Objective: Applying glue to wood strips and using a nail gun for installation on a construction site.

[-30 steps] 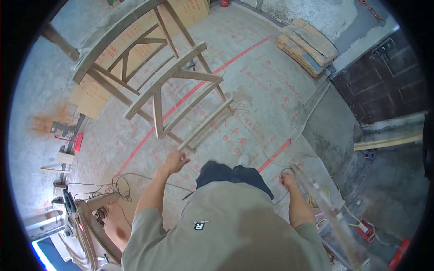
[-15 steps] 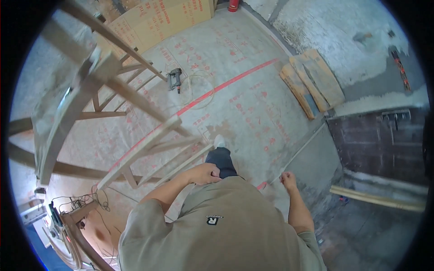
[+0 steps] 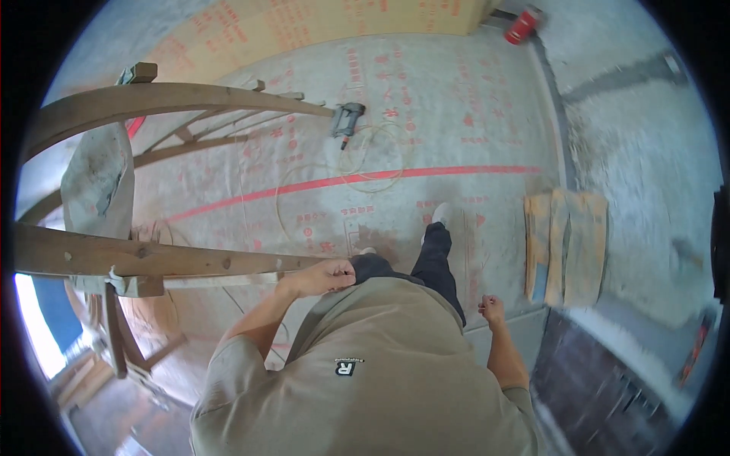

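Observation:
My left hand (image 3: 321, 278) is loosely closed in front of my left hip, its fingers curled in, and nothing shows in it. Close to its wrist ends a wooden beam (image 3: 190, 259) of the stepladder-like frame on my left. On my right side, my right hand (image 3: 492, 307) hangs beside my leg with the fingers curled; no object shows there. Ahead on the floor lies a grey nail gun (image 3: 348, 120) with a pale, coiled air hose (image 3: 404, 156). It sits by the far end of the frame's upper rail (image 3: 220, 96).
Protective sheeting (image 3: 426, 99) with red print and a red tape line (image 3: 456, 172) covers the floor. Flattened dusty sacks (image 3: 566, 247) lie at right, near a dark door-like panel (image 3: 585, 380). At the back are a large cardboard sheet (image 3: 342, 19) and a red cylinder (image 3: 523, 25).
My view has turned left and my legs have stepped, with both feet showing now. The sacks appear lower in view, and the wooden frame lies more level. Both hands stay curled.

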Available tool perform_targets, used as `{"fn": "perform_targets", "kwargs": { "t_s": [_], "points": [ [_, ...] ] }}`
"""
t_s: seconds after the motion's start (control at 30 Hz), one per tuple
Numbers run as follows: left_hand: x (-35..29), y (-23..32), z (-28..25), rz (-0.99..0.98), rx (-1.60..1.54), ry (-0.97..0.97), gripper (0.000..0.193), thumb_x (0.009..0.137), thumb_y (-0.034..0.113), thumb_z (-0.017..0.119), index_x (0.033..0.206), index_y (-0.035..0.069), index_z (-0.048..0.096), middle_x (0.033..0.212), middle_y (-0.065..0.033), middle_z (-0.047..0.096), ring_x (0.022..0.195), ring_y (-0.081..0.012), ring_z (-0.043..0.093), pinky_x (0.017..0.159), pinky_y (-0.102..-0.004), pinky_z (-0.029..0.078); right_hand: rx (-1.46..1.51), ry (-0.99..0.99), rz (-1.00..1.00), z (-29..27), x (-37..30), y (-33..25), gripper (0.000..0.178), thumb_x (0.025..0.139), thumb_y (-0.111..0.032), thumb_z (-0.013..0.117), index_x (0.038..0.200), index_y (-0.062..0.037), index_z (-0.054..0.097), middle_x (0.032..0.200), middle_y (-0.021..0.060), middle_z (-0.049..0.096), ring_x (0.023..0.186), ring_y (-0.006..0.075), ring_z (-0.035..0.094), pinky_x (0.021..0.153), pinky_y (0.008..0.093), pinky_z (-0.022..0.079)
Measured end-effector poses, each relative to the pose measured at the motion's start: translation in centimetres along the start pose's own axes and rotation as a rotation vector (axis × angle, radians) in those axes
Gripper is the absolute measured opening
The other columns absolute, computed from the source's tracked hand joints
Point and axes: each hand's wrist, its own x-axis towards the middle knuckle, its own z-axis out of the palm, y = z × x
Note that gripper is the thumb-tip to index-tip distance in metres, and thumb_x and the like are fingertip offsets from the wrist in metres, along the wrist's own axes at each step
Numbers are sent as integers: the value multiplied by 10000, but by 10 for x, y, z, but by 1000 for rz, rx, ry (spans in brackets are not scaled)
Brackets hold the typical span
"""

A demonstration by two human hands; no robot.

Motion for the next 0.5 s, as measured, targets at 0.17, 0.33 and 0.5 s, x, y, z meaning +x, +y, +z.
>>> {"fn": "perform_targets", "kwargs": {
  "t_s": [0.17, 0.33, 0.5],
  "points": [
    [53, 67, 21, 14, 276, -29, 189, 944, 201, 678, 977, 16, 692, 818, -6, 649, 787, -84, 571, 709, -281, 485, -51, -73, -128, -53, 148, -159, 229, 971, -250, 611, 982, -21, 603, 760, 82, 654, 624, 152, 619, 547, 295, 485],
    [56, 141, 7, -5, -25, 177, 168, 933, 162, 661, 870, 9, 691, 739, -3, 628, 715, -80, 558, 653, -278, 470, -134, -178, -289, -45, 208, -348, 238, 995, -252, 582, 1000, -15, 600, 789, 67, 667, 647, 142, 623, 567, 283, 481],
    [147, 187, -110, 183, -63, 458, 213, 945, 160, 617, 793, 17, 662, 706, -12, 621, 671, -82, 570, 600, -259, 453, -232, -251, -387, -19, 243, -446, 236, 1006, -258, 563, 989, -25, 601, 784, 41, 644, 671, 135, 601, 612, 277, 478]
  ]
}}
